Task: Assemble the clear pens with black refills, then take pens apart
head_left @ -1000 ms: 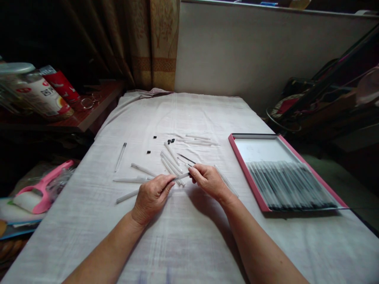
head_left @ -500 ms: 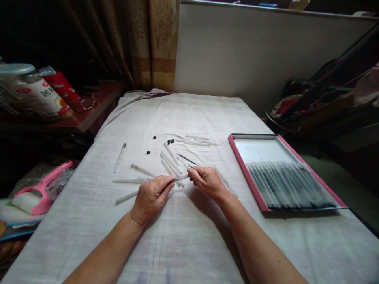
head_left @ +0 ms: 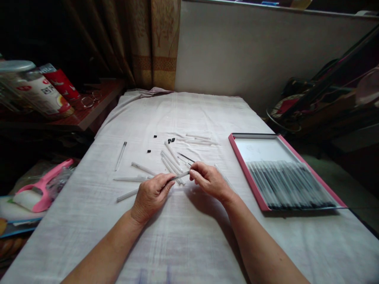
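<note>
My left hand [head_left: 152, 195] is closed around one end of a translucent pen [head_left: 181, 175], which points up to the right. At its other end, the thumb and fingers of my right hand [head_left: 209, 181] pinch the tip. Just beyond my hands, clear pen barrels [head_left: 170, 162] lie in a loose bunch, and a thin dark refill [head_left: 186, 157] rests beside my right fingers. More translucent pen parts [head_left: 127, 195] stick out to the left of my left hand. Several small black plugs [head_left: 169, 141] lie farther back, and a pen with a dark end [head_left: 121, 156] lies apart at the left.
A pink-edged box [head_left: 251, 177] with a row of pens [head_left: 291, 185] stands at the right of the cloth-covered table [head_left: 183, 244]. On the left are a pink-handled lint roller [head_left: 44, 185] and a side table [head_left: 85, 120] with a jar [head_left: 38, 94] and glasses [head_left: 87, 101].
My right fingers have shifted slightly up along the pen, and a little more of it shows between the hands. The left hand keeps its grip almost unmoved.
</note>
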